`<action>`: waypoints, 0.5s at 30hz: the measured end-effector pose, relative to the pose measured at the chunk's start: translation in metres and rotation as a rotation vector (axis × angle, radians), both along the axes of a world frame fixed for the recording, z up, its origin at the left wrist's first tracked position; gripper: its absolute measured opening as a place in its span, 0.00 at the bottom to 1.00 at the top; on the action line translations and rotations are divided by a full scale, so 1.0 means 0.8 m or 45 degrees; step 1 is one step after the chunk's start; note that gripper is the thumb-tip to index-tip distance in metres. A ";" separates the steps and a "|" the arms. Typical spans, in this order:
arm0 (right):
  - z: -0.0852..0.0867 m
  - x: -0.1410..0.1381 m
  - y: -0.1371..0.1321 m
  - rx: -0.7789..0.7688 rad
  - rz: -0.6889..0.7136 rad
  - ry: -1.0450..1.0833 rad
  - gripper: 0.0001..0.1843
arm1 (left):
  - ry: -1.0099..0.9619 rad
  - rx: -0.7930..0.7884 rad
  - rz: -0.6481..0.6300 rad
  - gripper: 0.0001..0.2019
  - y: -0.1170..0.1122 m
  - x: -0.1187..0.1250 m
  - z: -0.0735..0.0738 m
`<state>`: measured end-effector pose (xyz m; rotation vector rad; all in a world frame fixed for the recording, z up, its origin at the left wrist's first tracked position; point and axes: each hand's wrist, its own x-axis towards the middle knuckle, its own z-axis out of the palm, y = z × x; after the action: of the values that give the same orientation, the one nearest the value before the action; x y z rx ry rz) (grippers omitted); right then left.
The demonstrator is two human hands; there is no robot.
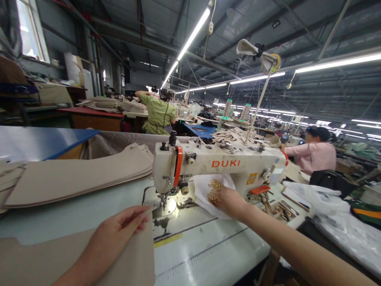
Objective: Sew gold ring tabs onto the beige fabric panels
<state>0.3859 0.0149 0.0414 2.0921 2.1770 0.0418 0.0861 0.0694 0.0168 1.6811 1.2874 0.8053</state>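
Note:
My left hand (pixel 119 230) rests on a beige cut piece of material (pixel 44 258) at the near left, pinching its edge close to the needle of the white DUKI sewing machine (pixel 220 165). My right hand (pixel 228 200) reaches under the machine's arm into a clear plastic bag (pixel 205 190) of small gold metal pieces (pixel 214 187), fingers curled among them. What they grip is hidden.
A stack of beige cut pieces (pixel 80 174) lies at the left on the pale green table (pixel 208 246). A tray of tools (pixel 282 210) and white plastic bags (pixel 327 206) sit at the right. Two other people work at machines behind.

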 end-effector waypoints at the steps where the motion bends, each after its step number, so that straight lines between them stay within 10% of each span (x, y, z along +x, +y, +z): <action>1: 0.000 -0.001 0.000 -0.009 0.027 0.001 0.11 | 0.002 0.004 -0.003 0.23 0.001 -0.001 -0.002; 15: -0.023 0.017 0.009 0.244 -0.048 0.619 0.11 | -0.037 0.035 -0.004 0.25 0.005 -0.002 -0.009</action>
<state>0.3991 0.0224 0.0232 2.4582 2.4754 -0.3049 0.0842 0.0737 0.0094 1.6864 1.2587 0.8459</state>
